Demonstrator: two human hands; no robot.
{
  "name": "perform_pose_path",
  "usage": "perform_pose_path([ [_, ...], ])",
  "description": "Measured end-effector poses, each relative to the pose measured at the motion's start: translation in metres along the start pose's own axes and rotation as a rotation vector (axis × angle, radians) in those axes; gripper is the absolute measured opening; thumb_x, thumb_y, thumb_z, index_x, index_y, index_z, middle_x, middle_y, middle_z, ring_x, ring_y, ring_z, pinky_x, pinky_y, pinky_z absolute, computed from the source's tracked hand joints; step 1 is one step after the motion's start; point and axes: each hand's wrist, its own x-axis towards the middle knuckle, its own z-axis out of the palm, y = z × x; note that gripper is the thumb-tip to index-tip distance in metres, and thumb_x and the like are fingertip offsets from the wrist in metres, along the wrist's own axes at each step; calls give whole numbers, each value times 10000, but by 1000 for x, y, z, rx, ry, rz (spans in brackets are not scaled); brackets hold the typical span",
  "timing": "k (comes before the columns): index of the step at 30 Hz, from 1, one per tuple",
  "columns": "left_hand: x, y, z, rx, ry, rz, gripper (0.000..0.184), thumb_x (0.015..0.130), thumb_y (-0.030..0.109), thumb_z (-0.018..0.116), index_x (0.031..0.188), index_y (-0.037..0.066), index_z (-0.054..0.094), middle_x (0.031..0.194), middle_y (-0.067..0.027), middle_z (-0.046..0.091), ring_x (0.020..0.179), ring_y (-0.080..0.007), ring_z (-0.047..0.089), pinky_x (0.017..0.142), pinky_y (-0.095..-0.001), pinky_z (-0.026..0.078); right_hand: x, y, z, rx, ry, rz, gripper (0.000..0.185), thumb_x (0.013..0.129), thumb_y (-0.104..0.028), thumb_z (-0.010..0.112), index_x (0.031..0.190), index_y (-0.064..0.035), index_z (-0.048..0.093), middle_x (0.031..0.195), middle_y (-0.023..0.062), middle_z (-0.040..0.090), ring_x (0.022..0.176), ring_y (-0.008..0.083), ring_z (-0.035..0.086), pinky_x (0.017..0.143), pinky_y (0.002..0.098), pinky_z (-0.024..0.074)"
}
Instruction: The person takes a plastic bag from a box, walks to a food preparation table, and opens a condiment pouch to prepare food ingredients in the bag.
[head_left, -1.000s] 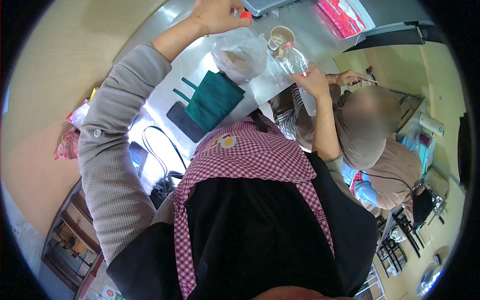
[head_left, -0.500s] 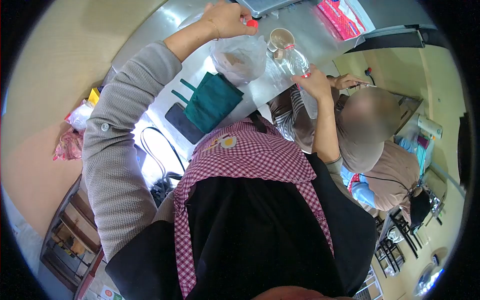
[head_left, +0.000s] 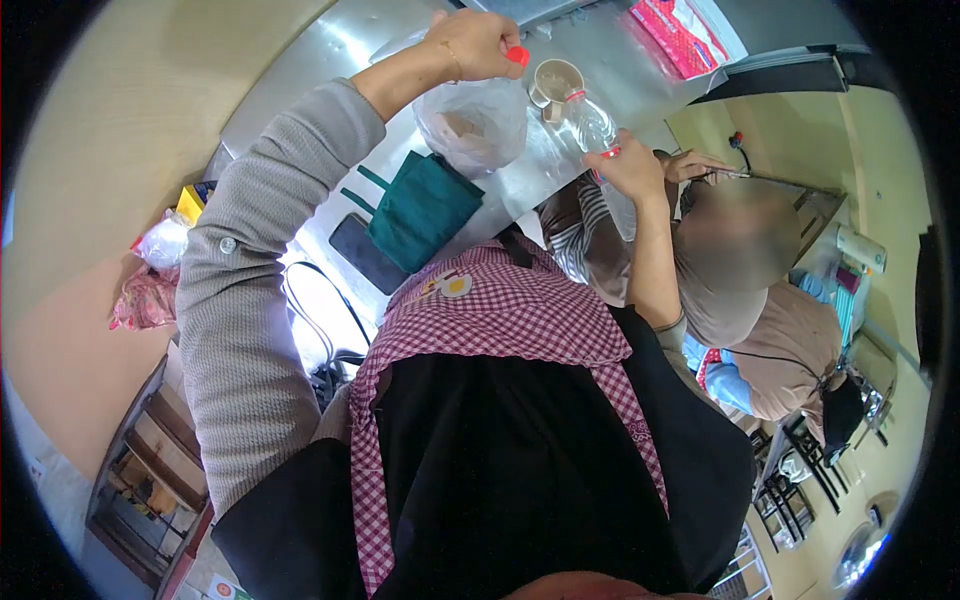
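A red bottle cap is pinched between the fingers of my left hand, above the metal table. My right hand is wrapped round a clear plastic bottle. Its open neck leans towards a beige cup standing just beyond it. Whether liquid flows from the bottle I cannot tell. Below my left hand sits a translucent plastic bag with something brownish inside. Nearer my apron lie a dark green cloth pouch with straps and a dark phone.
A pink-and-white packet lies on the far right of the metal table. Part of a grey device shows at the top edge. Close on my right sits a person, with another person behind.
My left hand has moved slightly to the right with the red cap, closer to the cup and bottle. My right hand keeps the bottle in nearly the same place.
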Motion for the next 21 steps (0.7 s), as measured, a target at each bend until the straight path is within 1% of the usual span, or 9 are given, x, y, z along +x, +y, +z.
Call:
perform_pose_path([
  [5,9,6,4,-7,-41,18,357,668,398,705,936,164,677,884,7,681,877,-186,633,861,-425,354,-1,-3,-1,10,-3,1,689,626,-482,668,1088,21,582,987,255,644,962,378,625,848,437,484],
  [11,18,13,8,26,-135,10,339,675,400,704,904,150,688,861,-4,681,862,-186,631,862,-421,352,4,2,15,106,53,-44,700,625,-480,677,1098,22,554,956,254,648,921,386,634,820,443,487],
  [13,20,15,11,42,-137,37,351,696,426,697,894,136,689,852,-13,680,854,-192,629,853,-413,362,5,1,20,163,142,-96,686,630,-475,695,1077,23,548,927,255,647,894,388,637,794,445,489],
  [14,22,15,12,45,-139,40,351,696,426,697,894,136,689,852,-13,680,854,-192,629,853,-413,362,5,0,22,167,144,-94,686,630,-475,695,1077,23,548,927,255,647,894,388,637,794,445,489],
  [16,27,15,14,53,-182,77,404,738,485,676,910,119,683,840,-26,674,841,-205,625,826,-403,382,5,-2,26,280,220,-157,649,636,-454,719,1063,3,547,898,235,649,857,385,638,768,442,492],
  [17,28,14,17,58,-183,80,404,738,485,676,910,119,683,840,-26,674,841,-205,625,826,-403,382,6,-4,28,285,224,-155,649,636,-454,719,1063,3,547,898,235,649,857,385,638,768,442,492],
  [19,32,12,21,-10,-186,146,372,757,494,643,838,132,668,789,-66,650,827,-251,606,808,-412,335,6,-6,33,396,282,-219,630,636,-423,743,1080,-26,539,919,216,644,854,373,634,764,431,492],
  [20,32,14,17,-6,-188,150,372,757,494,643,838,132,668,789,-66,650,827,-251,606,808,-412,335,5,-8,34,400,286,-217,630,636,-423,743,1080,-26,539,919,216,644,854,373,634,764,431,492],
  [21,33,15,14,0,-234,159,388,777,510,625,834,128,659,782,-64,644,827,-249,604,806,-412,335,4,-10,35,405,318,-239,623,632,-399,755,1090,-38,536,948,210,639,870,366,631,766,422,493],
])
